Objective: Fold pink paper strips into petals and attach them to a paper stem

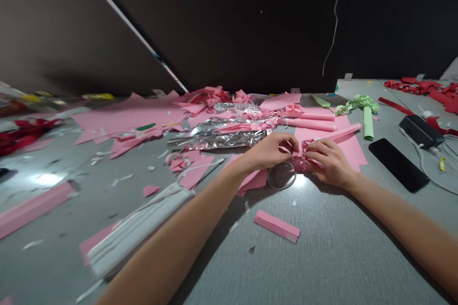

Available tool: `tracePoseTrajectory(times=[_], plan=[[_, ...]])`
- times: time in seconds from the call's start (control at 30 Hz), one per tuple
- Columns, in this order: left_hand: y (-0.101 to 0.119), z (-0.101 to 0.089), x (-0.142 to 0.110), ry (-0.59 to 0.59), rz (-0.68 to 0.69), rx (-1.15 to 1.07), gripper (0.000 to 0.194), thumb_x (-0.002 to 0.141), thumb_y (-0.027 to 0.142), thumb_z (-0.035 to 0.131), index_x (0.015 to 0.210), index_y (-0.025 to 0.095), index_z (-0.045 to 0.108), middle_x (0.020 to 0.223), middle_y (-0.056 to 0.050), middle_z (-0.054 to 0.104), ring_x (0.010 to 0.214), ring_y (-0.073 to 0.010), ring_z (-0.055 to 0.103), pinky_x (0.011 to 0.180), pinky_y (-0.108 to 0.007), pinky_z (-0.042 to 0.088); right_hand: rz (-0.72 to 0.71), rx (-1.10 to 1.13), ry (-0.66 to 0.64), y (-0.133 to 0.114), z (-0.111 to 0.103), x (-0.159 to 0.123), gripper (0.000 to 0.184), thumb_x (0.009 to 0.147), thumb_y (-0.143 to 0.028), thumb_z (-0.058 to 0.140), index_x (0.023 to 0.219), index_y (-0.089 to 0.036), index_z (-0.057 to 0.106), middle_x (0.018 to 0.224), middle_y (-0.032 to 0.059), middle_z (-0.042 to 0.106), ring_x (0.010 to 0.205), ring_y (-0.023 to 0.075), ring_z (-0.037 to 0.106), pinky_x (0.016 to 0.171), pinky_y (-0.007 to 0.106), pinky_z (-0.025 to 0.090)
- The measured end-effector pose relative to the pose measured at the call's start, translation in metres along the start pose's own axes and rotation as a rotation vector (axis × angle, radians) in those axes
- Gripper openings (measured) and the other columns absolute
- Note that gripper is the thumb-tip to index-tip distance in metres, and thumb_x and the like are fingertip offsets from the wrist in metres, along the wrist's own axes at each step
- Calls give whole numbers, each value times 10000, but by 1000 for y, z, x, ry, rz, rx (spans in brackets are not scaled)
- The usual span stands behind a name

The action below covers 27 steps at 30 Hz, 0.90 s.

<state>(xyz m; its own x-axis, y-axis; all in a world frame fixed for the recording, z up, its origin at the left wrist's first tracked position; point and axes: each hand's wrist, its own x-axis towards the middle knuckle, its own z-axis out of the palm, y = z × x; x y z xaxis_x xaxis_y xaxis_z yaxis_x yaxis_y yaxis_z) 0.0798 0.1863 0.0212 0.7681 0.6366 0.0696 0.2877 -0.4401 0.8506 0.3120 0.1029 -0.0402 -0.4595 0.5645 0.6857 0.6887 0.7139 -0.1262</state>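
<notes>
Both of my hands meet over a small crumpled pink paper piece [303, 151] on the grey table [322, 257]. My left hand [272, 151] pinches it from the left with fingers curled. From the right, my right hand [328, 160] presses and grips the same piece, fingers closed. A roll of clear tape [281, 175] lies just below the hands. A long pink paper roll [339, 132] runs away from the piece to the upper right, over a pink sheet [352, 148].
A folded pink strip [276, 225] lies near me. Foil [222, 139], pink scraps and rolled pink tubes [308, 124] crowd the middle. A green paper roll [368, 128], a black phone [398, 164], a black box with cable [420, 131] and red scraps [425, 86] sit right. White strips [143, 221] lie left.
</notes>
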Motion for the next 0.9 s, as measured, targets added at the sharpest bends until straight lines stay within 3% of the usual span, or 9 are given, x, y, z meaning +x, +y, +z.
tracePoseTrajectory(times=[0.3, 0.5, 0.63, 0.8, 0.9], plan=[[0, 0, -1, -25, 38, -2, 105, 859, 257, 686, 934, 186, 705, 974, -50, 786, 894, -182, 743, 865, -332, 608, 27, 29, 23, 0, 0, -1, 229, 990, -174, 694, 1187, -273, 757, 1221, 101, 782, 1138, 331, 677, 958, 535, 586], [-3, 3, 0, 12, 2, 4, 213, 820, 213, 695, 1011, 185, 786, 1042, -74, 831, 940, -201, 759, 890, -336, 602, 29, 12, -10, 1, -1, -1, 257, 985, -167, 692, 1210, -275, 756, 1258, 92, 777, 1167, 333, 670, 967, 533, 574], [-2, 3, 0, 23, -13, 85, 169, 827, 209, 685, 938, 189, 810, 948, -66, 822, 907, -204, 744, 862, -333, 587, 20, 27, -9, 1, 0, -1, 295, 948, -151, 717, 1213, -272, 762, 1244, 95, 779, 1179, 343, 665, 963, 536, 570], [-2, 2, -1, 73, 82, 259, 110, 842, 193, 703, 905, 194, 794, 1062, -73, 758, 907, -190, 711, 841, -326, 571, 39, 33, -23, 0, -1, 0, 270, 952, -167, 718, 1193, -275, 772, 1240, 94, 776, 1163, 337, 666, 966, 533, 578], [-2, 4, -2, 35, 106, 357, 129, 843, 124, 690, 894, 197, 784, 1007, -60, 757, 873, -193, 701, 819, -330, 550, 59, 40, -12, 0, 0, -1, 273, 967, -173, 702, 1208, -278, 776, 1245, 98, 776, 1147, 342, 669, 960, 549, 580]])
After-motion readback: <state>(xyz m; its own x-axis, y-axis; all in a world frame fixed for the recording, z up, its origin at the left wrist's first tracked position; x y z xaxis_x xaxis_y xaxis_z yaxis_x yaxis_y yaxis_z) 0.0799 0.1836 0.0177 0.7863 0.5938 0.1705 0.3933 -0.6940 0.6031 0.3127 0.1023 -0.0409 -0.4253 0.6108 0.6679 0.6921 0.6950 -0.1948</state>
